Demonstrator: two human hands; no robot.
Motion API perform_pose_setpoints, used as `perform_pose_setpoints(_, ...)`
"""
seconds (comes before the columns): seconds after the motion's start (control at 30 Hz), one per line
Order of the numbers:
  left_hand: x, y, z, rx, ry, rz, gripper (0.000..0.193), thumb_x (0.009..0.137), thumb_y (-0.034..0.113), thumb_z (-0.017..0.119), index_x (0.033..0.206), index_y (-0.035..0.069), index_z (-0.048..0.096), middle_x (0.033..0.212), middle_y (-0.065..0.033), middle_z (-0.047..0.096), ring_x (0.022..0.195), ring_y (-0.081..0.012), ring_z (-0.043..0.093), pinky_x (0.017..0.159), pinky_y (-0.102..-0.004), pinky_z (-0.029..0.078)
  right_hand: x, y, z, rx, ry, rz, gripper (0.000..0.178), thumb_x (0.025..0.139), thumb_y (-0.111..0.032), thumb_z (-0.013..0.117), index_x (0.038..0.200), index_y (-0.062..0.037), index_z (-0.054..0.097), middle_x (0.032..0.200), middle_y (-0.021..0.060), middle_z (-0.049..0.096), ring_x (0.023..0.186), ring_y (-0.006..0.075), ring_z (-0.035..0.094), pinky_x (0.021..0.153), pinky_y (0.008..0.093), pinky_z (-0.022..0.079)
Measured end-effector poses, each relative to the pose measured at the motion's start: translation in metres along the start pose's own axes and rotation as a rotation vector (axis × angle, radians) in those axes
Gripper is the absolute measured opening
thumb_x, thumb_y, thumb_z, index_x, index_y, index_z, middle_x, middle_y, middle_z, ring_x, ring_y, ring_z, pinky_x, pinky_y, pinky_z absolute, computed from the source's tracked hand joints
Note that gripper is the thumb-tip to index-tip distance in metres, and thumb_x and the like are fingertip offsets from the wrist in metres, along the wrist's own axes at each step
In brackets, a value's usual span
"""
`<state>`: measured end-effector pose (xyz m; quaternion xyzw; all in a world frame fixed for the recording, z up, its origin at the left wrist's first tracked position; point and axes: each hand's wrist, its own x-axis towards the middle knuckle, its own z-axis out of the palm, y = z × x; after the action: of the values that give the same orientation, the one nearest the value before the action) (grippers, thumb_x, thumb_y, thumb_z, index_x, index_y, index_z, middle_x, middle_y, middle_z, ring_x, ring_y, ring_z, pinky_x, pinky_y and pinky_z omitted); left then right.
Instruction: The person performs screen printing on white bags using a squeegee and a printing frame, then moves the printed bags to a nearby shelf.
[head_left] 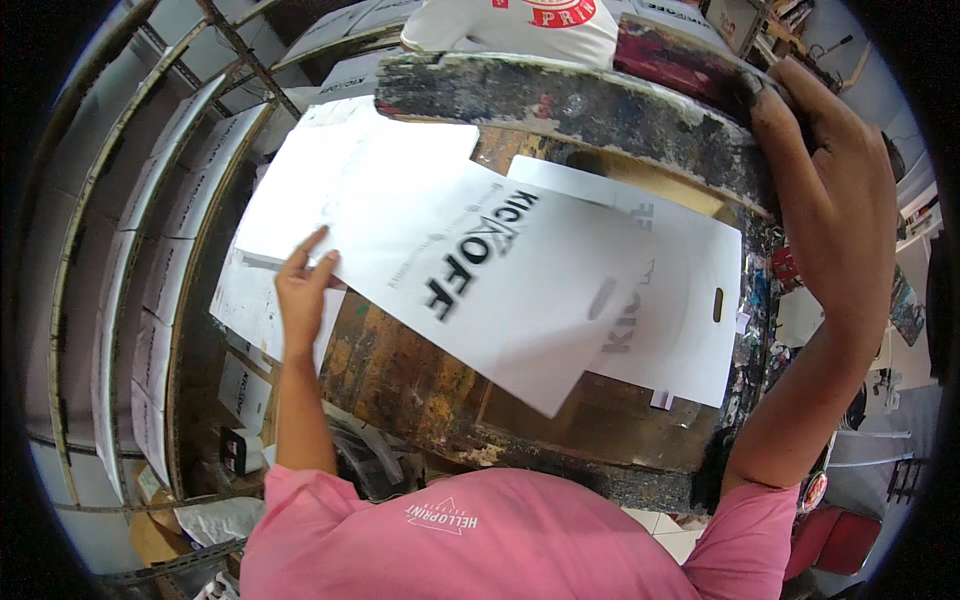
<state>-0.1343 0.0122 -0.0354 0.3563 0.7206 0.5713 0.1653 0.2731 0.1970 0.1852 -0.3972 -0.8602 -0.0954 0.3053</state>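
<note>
My left hand [305, 285] pinches the left edge of a white printed sheet [550, 280], which has bold black lettering and a slot near its far end. The sheet is tilted and slightly blurred. It overlaps a second white slotted sheet [690, 280] lying on the paint-stained work board [390, 370]. Up at the right, my right hand [825, 170] is closed around the end of a dark, paint-crusted screen-printing frame [570, 110], which stands raised along the far side of the board. Its fingertips are partly hidden behind the frame.
More white sheets [350, 165] lie left of the board. Metal racks [190, 220] holding printed sheets curve along the left side. Beyond the frame stands a person in a white shirt [520, 30]. A red chair [845, 540] is at the lower right.
</note>
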Motion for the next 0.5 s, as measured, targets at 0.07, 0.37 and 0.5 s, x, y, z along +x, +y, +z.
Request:
perform_pose_setpoints(0.07,0.042,-0.021,-0.034,0.016,-0.025,-0.023,0.054,0.085,0.006,0.070,0.137,-0.001,0.058,0.102,-0.0100,0.068,0.077,-0.0129,0.066,0.065,-0.0262,0.057,-0.007,-0.002,0.004,-0.064,0.082,-0.031,0.042,0.098,-0.035,0.054,0.115,0.0020,0.067,0.090,0.0267,0.067,0.079,0.0329,0.068,0.077,0.0370,0.051)
perform_pose_setpoints(0.37,0.198,-0.120,-0.146,0.866,0.161,0.035,0.072,0.078,0.008,0.074,0.143,-0.006,0.047,0.115,-0.0280,0.066,0.105,-0.0353,0.066,0.091,-0.0424,0.055,-0.012,-0.026,0.004,-0.095,0.186,-0.012,0.047,0.091,-0.041,0.057,0.110,0.0004,0.069,0.088,0.0257,0.068,0.088,0.0393,0.066,0.084,0.0470,0.047)
perform_pose_setpoints(0.5,0.118,-0.028,0.006,0.396,-0.105,0.260,0.079,0.085,0.040,0.080,0.144,-0.002,0.049,0.132,-0.0254,0.062,0.128,-0.0328,0.057,0.107,-0.0399,0.045,-0.023,-0.036,-0.002,-0.111,0.110,0.127,0.057,0.089,-0.040,0.059,0.133,-0.0035,0.058,0.084,0.0260,0.066,0.085,0.0393,0.064,0.084,0.0487,0.046)
